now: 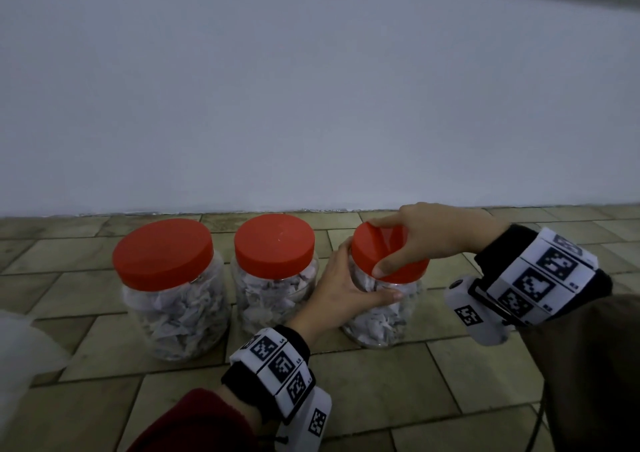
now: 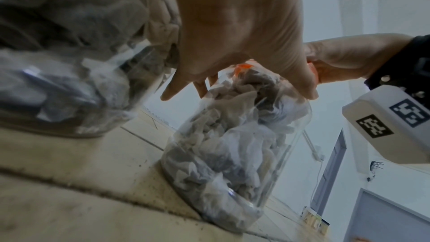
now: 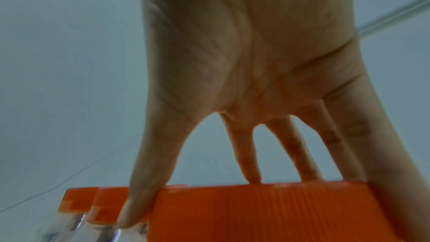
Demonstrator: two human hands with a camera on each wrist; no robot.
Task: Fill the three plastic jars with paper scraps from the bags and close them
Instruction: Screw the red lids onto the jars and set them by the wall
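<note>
Three clear plastic jars full of paper scraps stand in a row on the tiled floor by the wall. The left jar (image 1: pixel 176 299) and the middle jar (image 1: pixel 273 292) each carry a red lid. My left hand (image 1: pixel 346 289) wraps around the body of the right jar (image 1: pixel 384 316), just under its lid. My right hand (image 1: pixel 426 237) grips the red lid (image 1: pixel 375 247) of that jar from above, thumb on the near rim and fingers on the far rim. The right wrist view shows the lid (image 3: pixel 267 211) under my spread fingers. In the left wrist view my left hand (image 2: pixel 239 43) clasps the right jar (image 2: pixel 235 150).
A white plastic bag (image 1: pixel 24 354) lies at the far left edge. A pale wall (image 1: pixel 311 88) rises right behind the jars. Bare tiles (image 1: pixel 381 399) stretch in front of the jars. A thin dark metal leg (image 1: pixel 540 427) stands at the lower right.
</note>
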